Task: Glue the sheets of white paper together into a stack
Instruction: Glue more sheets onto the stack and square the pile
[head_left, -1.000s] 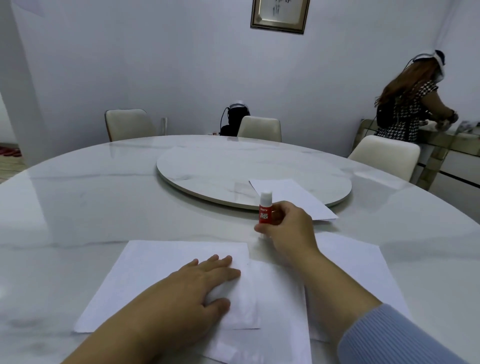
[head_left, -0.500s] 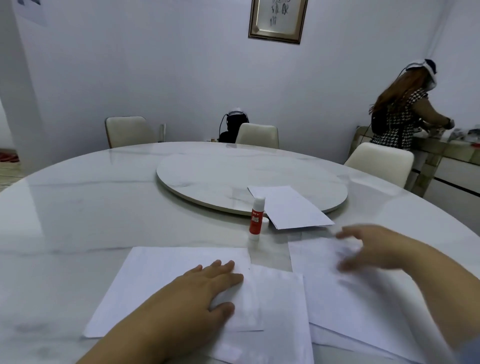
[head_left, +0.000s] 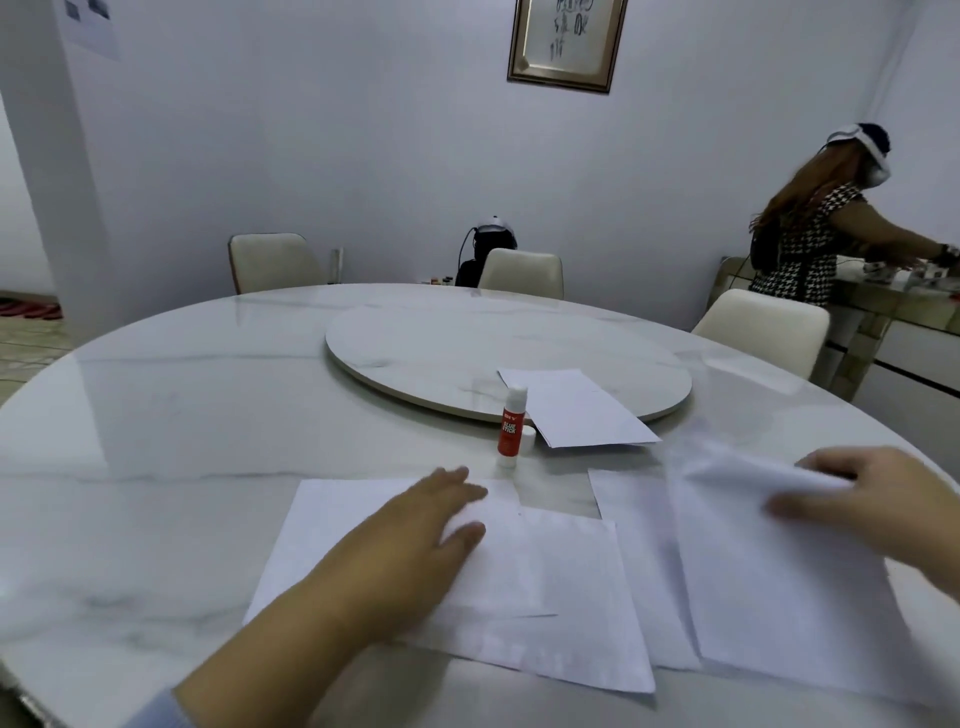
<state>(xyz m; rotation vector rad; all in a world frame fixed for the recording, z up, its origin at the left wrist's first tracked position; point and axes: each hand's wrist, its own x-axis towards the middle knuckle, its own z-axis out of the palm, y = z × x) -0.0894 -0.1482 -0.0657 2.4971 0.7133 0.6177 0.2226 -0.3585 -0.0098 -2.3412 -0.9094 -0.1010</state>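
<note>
My left hand (head_left: 415, 540) lies flat, fingers spread, on overlapping white sheets (head_left: 545, 597) in front of me. At the right, my right hand (head_left: 862, 499) pinches the far edge of the top sheet (head_left: 769, 582) of a second pile and lifts that edge off the table; the hand is blurred. A red-and-white glue stick (head_left: 511, 426) stands upright and uncapped on the table beyond the sheets, its white cap (head_left: 527, 439) just behind it. One more white sheet (head_left: 576, 408) rests partly on the turntable.
The round marble table (head_left: 182, 415) carries a raised turntable (head_left: 467, 358) at its middle. Cream chairs (head_left: 763, 327) stand around the far side. A person (head_left: 810, 234) with a head-worn device stands at a sideboard at the far right.
My right hand let go of the glue stick, which stayed standing, swung right to the second pile and took hold of its top sheet's edge. My left hand stayed on the sheets.
</note>
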